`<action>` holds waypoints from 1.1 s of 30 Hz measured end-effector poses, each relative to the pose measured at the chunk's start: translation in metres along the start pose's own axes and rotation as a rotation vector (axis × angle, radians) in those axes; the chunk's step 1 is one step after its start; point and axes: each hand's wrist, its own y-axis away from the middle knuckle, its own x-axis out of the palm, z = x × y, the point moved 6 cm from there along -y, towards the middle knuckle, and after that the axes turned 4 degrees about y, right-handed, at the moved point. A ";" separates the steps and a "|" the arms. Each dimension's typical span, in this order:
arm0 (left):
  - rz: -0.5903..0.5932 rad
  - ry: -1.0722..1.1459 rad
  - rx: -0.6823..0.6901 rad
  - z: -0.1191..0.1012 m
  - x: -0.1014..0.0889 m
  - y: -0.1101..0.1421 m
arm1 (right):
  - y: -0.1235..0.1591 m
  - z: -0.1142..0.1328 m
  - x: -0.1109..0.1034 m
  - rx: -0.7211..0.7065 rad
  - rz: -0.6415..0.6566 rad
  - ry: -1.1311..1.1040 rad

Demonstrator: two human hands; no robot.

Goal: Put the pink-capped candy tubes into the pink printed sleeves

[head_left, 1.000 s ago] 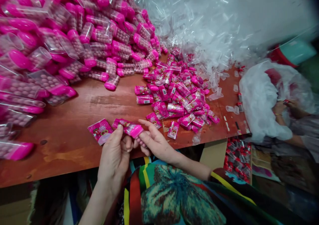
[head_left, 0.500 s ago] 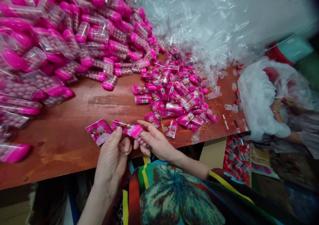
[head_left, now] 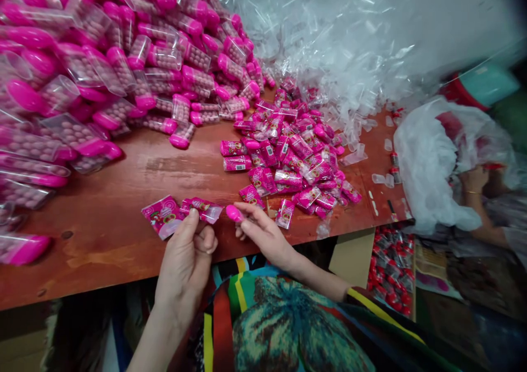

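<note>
My left hand [head_left: 190, 248] pinches a pink printed plastic sleeve [head_left: 205, 209] between thumb and fingers. The sleeve's clear end points right. Beside that hand, a flat stack of similar pink printed sleeves [head_left: 158, 217] lies on the table, partly hidden by the thumb. My right hand [head_left: 265, 236] is closed around a small candy container, whose pink cap [head_left: 234, 213] faces the sleeve's end across a small gap. The fingers hide most of the container's body.
A large heap of pink-capped candy containers [head_left: 119, 70] fills the left of the wooden table [head_left: 132, 218]. Sleeved containers [head_left: 296, 158] are piled centre-right, with clear plastic pieces [head_left: 329, 48] behind. A co-worker's hand [head_left: 474, 180] is beside a white plastic bag [head_left: 428, 169] at right.
The candy container has moved slightly right, away from the sleeve, and turned so its cap faces left. At right, the co-worker's hands have shifted.
</note>
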 end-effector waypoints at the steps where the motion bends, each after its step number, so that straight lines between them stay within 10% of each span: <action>1: -0.005 0.008 -0.005 0.001 0.000 0.000 | 0.001 0.001 0.000 -0.039 -0.028 0.063; 9: 0.015 0.002 -0.007 0.007 0.003 -0.001 | 0.005 0.005 0.004 -0.160 -0.201 0.331; 25: 0.165 -0.215 -0.183 0.030 0.005 0.000 | 0.002 0.011 0.010 -0.318 -0.030 0.744; 33: 0.208 -0.248 -0.167 0.026 0.007 -0.001 | -0.002 -0.009 0.008 0.089 0.203 -0.065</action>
